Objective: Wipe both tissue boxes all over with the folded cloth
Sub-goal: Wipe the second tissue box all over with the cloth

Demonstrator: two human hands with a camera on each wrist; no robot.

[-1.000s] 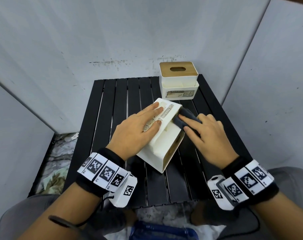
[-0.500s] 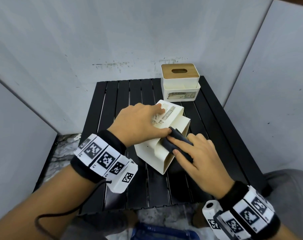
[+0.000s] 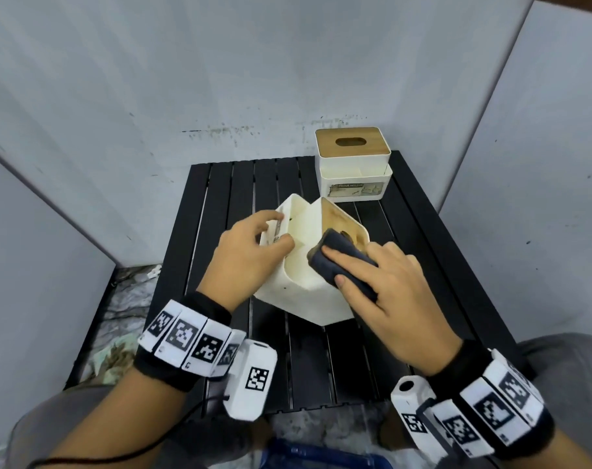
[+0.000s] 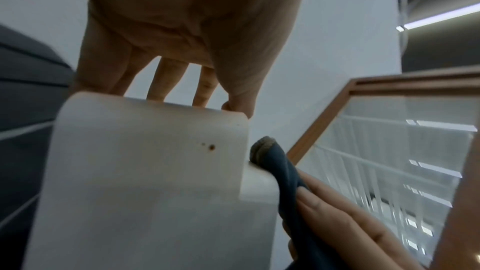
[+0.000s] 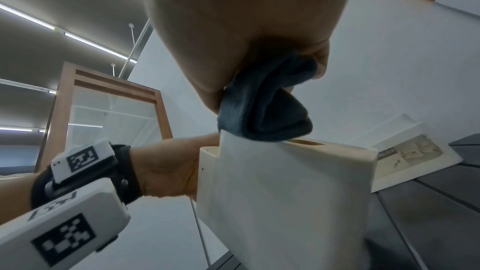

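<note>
The near white tissue box (image 3: 304, 299) stands tilted on the black slatted table (image 3: 321, 367), wooden lid turned up and right. My left hand (image 3: 250, 252) grips the rim of its side pocket, fingers (image 4: 166, 81) curled over the edge. My right hand (image 3: 389, 292) holds the dark folded cloth (image 3: 342, 258) and presses it on the box's upper corner by the lid. In the right wrist view the cloth (image 5: 262, 110) is bunched between thumb and fingers on the box (image 5: 280, 192). The second tissue box (image 3: 352, 164), with a wooden lid, stands upright at the back right.
Grey panels wall the table in at the back, left and right. My knees flank the table's front edge, with a blue object (image 3: 321, 458) on the floor between them. Rubbish lies on the floor (image 3: 118, 350) to the left of the table.
The near box has been turned from lying on its side to tilted with the lid up. My left hand went from flat on its labelled face to gripping the pocket rim. The cloth moved up to the lid corner.
</note>
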